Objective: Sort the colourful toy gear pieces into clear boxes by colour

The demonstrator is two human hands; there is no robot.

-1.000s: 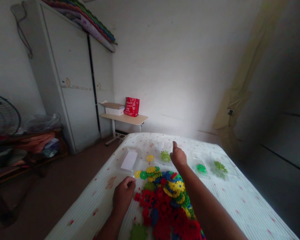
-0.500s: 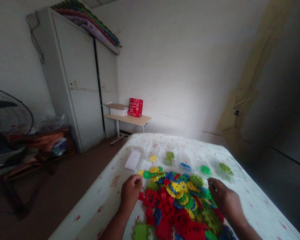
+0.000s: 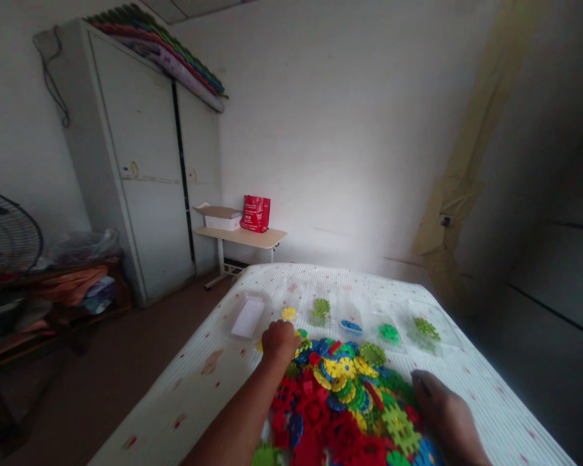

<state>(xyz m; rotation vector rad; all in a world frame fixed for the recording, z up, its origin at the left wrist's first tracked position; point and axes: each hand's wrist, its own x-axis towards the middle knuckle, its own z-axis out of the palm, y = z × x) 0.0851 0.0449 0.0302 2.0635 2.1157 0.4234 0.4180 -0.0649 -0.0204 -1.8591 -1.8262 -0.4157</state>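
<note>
A heap of colourful plastic interlocking pieces lies at the front of the table. My left hand point(image 3: 279, 340) is at its far left edge, fingers curled down beside yellow and green notched discs. What those fingers hold is hidden behind the hand. My right hand point(image 3: 442, 408) rests low at the right edge of the heap, by a light-green square piece point(image 3: 400, 428). Its fingers are dark and blurred. Red pieces point(image 3: 315, 406) fill the near left of the heap, while yellow flower discs point(image 3: 346, 367) lie towards the middle.
Behind the heap stand clear trays in a row, holding a yellow disc point(image 3: 288, 314), light-green pieces point(image 3: 322, 308), blue discs point(image 3: 351, 326), green discs point(image 3: 389, 333) and more light-green pieces point(image 3: 426, 328). A white card point(image 3: 248, 318) lies at the left. A side table holds a red bag point(image 3: 256, 213).
My left hand has moved forward and right to the heap's far left edge. My right hand has shifted slightly down and nearer. The head view has turned a little to the right.
</note>
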